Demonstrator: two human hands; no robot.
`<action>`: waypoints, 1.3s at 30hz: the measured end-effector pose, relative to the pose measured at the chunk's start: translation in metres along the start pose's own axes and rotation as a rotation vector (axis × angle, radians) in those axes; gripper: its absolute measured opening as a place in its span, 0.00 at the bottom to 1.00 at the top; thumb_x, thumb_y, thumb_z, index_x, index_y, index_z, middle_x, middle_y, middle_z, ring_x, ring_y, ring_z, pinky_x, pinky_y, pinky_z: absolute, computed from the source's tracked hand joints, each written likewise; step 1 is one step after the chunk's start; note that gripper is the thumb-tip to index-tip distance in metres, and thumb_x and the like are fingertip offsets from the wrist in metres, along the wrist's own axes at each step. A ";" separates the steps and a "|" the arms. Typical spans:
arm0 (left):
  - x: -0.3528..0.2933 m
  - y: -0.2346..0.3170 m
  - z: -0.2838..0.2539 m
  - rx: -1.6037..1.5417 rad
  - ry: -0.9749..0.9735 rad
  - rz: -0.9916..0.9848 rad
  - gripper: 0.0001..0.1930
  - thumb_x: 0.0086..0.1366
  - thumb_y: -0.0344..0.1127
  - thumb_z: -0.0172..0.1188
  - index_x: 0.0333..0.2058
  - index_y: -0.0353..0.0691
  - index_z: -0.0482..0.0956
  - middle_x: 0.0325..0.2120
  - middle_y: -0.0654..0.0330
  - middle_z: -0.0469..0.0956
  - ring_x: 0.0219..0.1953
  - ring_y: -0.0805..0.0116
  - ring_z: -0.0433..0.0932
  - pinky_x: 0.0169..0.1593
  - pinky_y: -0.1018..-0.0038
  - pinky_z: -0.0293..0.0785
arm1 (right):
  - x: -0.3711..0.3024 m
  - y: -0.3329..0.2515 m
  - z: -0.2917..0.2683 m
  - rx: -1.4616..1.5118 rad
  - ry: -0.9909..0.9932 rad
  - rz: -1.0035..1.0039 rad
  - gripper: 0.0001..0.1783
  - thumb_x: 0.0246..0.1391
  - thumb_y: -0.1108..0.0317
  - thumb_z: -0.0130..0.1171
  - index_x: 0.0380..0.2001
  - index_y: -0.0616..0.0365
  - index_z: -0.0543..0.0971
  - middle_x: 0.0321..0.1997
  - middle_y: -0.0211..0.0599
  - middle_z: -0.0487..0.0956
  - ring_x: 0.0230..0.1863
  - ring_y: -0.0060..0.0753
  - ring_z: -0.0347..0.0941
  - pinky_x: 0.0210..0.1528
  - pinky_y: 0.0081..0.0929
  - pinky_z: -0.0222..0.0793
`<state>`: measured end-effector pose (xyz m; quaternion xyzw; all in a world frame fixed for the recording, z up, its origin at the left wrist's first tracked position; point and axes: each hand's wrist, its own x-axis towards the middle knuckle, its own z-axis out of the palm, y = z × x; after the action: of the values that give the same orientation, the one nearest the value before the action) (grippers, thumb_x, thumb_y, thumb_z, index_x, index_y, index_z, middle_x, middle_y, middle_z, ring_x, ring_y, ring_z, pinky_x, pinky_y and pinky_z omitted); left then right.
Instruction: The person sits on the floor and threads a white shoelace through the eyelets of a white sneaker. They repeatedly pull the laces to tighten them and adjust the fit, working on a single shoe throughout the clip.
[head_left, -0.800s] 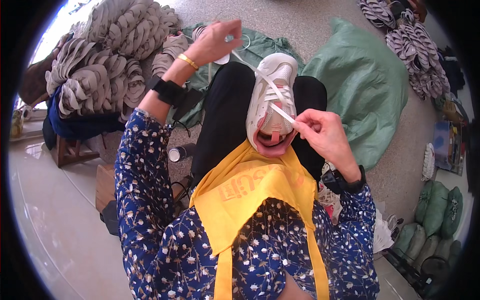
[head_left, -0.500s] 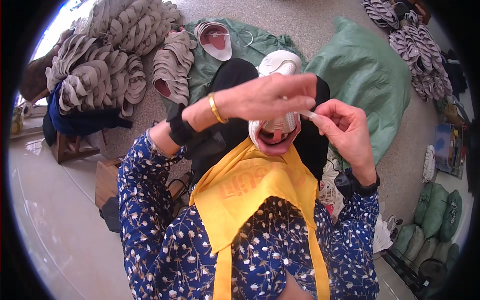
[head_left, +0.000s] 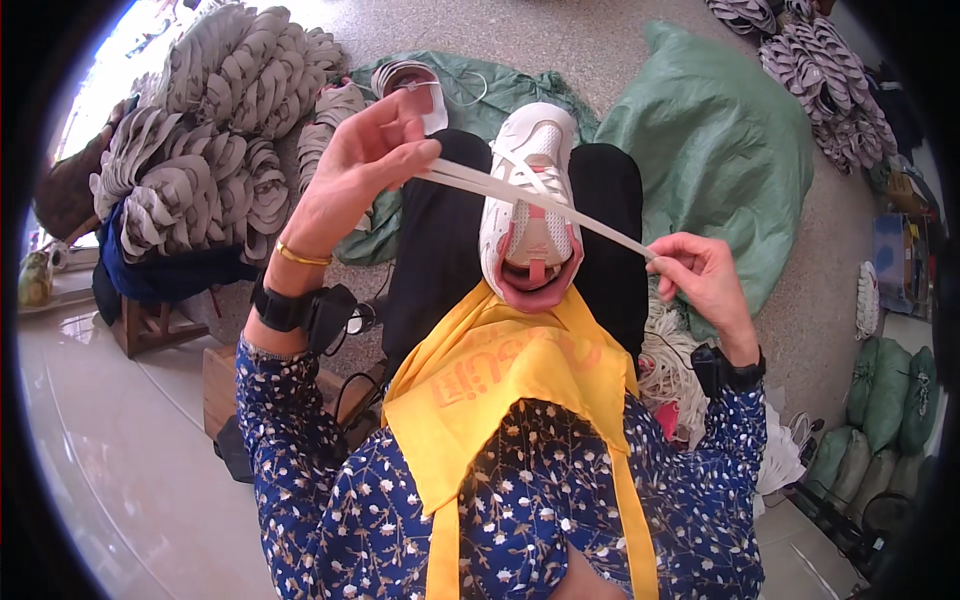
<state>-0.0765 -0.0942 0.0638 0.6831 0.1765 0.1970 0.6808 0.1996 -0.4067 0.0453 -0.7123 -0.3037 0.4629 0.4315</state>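
Clock centred on the shoe, 12 at the top

Shoe (head_left: 537,232): is resting in the lap between two black-trousered knees (head_left: 612,225), toe pointing to 12, collar facing 6 by the yellow apron (head_left: 480,375); neither hand is visibly steadying it

Left hand (head_left: 375,150), at 10: thumb and forefinger are pinching the lace (head_left: 600,229), other fingers loosely curling. Right hand (head_left: 705,285), at 4: thumb and fingertips are pinching its far stretch, which is running nearly straight across, above the shoe

Risks (judged): shoe could be tipping or swivelling under a one-sided pull, since only lap and knees seem to be supporting it; strands could be twisting together where they are running close beside the left hand; lace could be slipping free, each hold seemingly relying on fingertips alone

Count: hands 2; shoe in lap 1; lace strands near the left hand 2 (whether one doubled lace, cannot tell); apron 1; large green sack (head_left: 710,190) 1, lying toward 3; green sheet (head_left: 530,85) 1, spreading toward 12; lace bundle (head_left: 665,370) 1, hanging at 5, strands too tangled for counting; grey shoe pieces (head_left: 180,200), piling toward 9 and 10, overlapping too much for counting
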 end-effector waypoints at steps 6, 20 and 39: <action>-0.007 -0.019 -0.015 0.651 0.118 -0.008 0.13 0.70 0.38 0.66 0.31 0.39 0.73 0.19 0.71 0.62 0.25 0.82 0.60 0.29 0.78 0.54 | 0.009 -0.018 0.043 -0.243 0.011 -0.135 0.06 0.60 0.70 0.69 0.33 0.63 0.86 0.25 0.25 0.84 0.26 0.10 0.76 0.29 0.15 0.70; -0.018 -0.029 0.081 0.391 -0.235 0.203 0.04 0.69 0.23 0.58 0.42 0.32 0.76 0.30 0.56 0.79 0.34 0.71 0.81 0.39 0.74 0.78 | 0.034 -0.042 0.096 -0.206 -0.064 -0.312 0.07 0.59 0.71 0.69 0.36 0.66 0.85 0.26 0.31 0.85 0.26 0.11 0.76 0.29 0.18 0.72; -0.019 -0.049 0.092 0.530 0.037 0.099 0.06 0.65 0.27 0.62 0.35 0.31 0.74 0.22 0.57 0.80 0.23 0.68 0.81 0.29 0.71 0.74 | 0.039 -0.018 0.101 -0.704 -0.006 -1.126 0.11 0.47 0.77 0.67 0.36 0.57 0.82 0.37 0.34 0.79 0.35 0.40 0.81 0.35 0.32 0.80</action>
<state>-0.0447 -0.1824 0.0147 0.8415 0.2006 0.1896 0.4644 0.1208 -0.3328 0.0260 -0.5419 -0.7638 0.0417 0.3481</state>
